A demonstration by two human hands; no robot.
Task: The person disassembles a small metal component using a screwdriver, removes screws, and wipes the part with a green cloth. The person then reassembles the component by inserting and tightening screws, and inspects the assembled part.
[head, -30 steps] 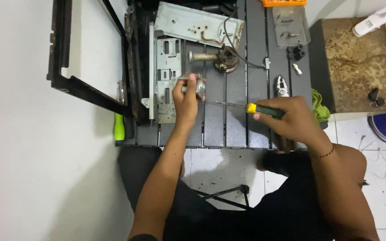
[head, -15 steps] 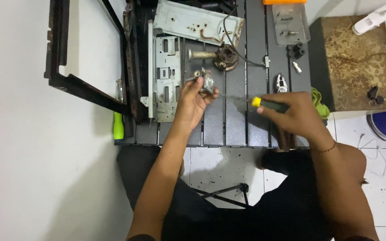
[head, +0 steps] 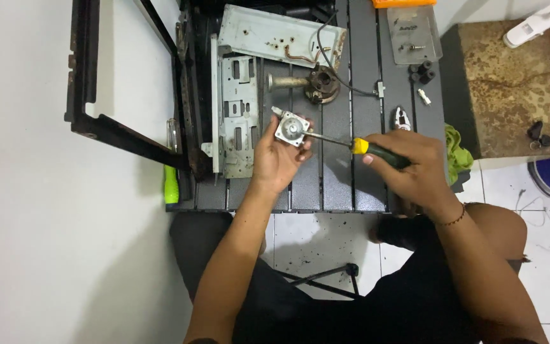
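The small square metal part [head: 289, 127] is dull silver-grey, and the screwdriver [head: 377, 151] shows a yellow collar on a dark green-black handle. The slatted worktable [head: 338, 185] is dark grey; the perforated sheet-metal bracket [head: 238, 114] on it is pale grey. A crumpled cloth [head: 456, 156] is lime green, and the side cabinet top [head: 507, 89] is mottled rusty brown.

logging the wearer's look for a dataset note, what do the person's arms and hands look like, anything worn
Both forearms are bare, with no sleeves in view and no gloves on the left hand or the right hand. The only thing worn is a thin dark reddish cord bracelet around the right wrist. No watch or rings show.
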